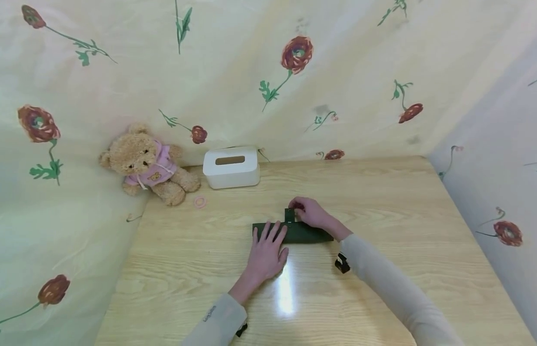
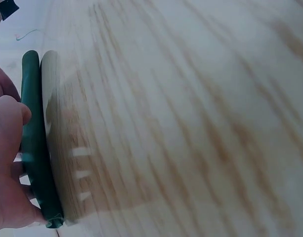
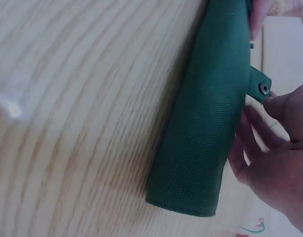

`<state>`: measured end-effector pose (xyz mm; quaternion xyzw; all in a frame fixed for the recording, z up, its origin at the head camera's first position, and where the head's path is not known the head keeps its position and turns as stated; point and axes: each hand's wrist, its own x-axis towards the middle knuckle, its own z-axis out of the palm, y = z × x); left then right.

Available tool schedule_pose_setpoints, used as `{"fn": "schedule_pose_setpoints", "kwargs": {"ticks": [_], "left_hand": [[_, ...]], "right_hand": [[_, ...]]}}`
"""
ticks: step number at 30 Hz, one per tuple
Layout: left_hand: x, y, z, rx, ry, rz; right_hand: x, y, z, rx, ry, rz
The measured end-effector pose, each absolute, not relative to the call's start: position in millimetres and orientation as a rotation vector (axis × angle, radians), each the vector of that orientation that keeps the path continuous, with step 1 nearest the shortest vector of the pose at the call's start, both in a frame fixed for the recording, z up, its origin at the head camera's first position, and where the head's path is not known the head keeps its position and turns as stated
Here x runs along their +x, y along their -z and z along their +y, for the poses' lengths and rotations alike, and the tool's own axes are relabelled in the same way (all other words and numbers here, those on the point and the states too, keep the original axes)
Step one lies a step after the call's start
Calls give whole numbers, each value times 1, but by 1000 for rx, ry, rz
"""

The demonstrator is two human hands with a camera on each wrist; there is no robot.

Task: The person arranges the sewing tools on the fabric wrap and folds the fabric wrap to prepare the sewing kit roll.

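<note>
A dark green, long folded pouch (image 1: 307, 234) lies crosswise on the table, with a short strap (image 1: 289, 214) standing out from its far edge. My left hand (image 1: 266, 255) rests on the pouch's left half, fingers straight and spread. At the strap, my right hand (image 1: 312, 213) pinches the end between thumb and fingers. The right wrist view shows a round metal snap (image 3: 263, 89) on that strap, beside the thumb. Seen from the left wrist, the pouch (image 2: 36, 148) is a rounded roll along the tabletop, under the left hand (image 2: 7, 168).
A white tissue box (image 1: 231, 168) stands at the table's back edge. Left of it sits a teddy bear (image 1: 149, 163) in a pink hoodie, near a small pink ring (image 1: 200, 202). Flowered cloth (image 1: 233, 72) hangs behind the wooden table (image 1: 186, 269).
</note>
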<state>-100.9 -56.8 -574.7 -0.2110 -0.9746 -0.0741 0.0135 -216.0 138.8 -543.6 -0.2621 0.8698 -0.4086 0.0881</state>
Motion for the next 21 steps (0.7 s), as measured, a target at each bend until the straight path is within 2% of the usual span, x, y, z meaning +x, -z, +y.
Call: {"fn": "schedule_pose_setpoints", "kwargs": {"ticks": [5,21], "left_hand": [[-101,576,-58,-666,235,-3048],[-101,574,-58,-674,241,-3042]], "right_hand": [[-210,545,143,-755,1318,2482],[-181,555,151,-933,1345,2539]]}}
